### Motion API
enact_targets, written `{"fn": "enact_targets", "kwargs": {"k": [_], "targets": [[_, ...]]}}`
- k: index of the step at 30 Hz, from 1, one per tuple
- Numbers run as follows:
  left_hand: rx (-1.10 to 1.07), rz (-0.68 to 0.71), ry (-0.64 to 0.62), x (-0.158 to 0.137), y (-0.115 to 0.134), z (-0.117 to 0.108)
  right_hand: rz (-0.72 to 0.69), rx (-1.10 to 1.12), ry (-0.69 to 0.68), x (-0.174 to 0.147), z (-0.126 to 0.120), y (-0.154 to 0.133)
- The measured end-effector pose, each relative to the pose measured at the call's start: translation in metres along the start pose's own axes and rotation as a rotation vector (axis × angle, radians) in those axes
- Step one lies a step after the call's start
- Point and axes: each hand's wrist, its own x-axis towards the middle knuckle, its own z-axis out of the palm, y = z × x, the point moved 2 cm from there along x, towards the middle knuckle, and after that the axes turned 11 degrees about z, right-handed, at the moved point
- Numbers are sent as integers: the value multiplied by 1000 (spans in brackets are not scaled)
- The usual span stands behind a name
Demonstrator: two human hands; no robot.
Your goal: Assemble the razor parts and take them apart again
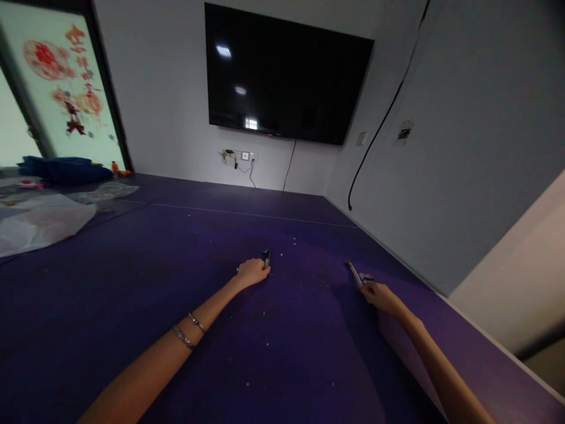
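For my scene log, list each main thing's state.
Left hand: closed around small tool
Small tool: gripped, dark end showing
Right hand: closed on pale stick
Pale stick: held, far end free
Television: screen dark, showing reflections
Black cable: hanging, lower end loose
Purple surface: flecked with pale specks
Plastic sheeting: crumpled
Blue cloth: bunched

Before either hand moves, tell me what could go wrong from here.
1. The left hand grips a small dark-headed tool; if its head is sharp, which is too small to tell, it might scratch the purple surface.
2. The right hand holds a slim pale stick close to a small shiny item; a sideways move could knock that item.
3. White specks lie near the left hand; a sweep might scatter them.
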Motion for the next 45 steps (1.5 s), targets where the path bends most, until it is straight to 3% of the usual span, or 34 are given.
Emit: {"fn": "enact_targets", "kwargs": {"k": [3, 13, 17, 22, 29, 34, 39, 45], "targets": [[-21, -6, 7, 0, -2, 0, 4, 23, 52, -7, -1, -35], [-18, -27, 79, -4, 2, 4, -116, -134, 96, -40, 16, -205], [-16, -58, 87, -5, 5, 4, -136, -125, 111, -44, 22, -240], [-10, -72, 74, -4, 7, 5, -152, -116, 98, -44, 28, -257], [-6, -67, 73, -5, 7, 5, -141, -111, 73, -42, 28, -259], [10, -61, 113, -6, 6, 4, -128, -37, 92, -39, 18, -240], [-1, -77, 141, -7, 1, 3, -172, 161, 141, -25, 3, -184], [-11, -112, 160, -7, -3, 3, -233, 335, 266, -1, -8, -78]]}}
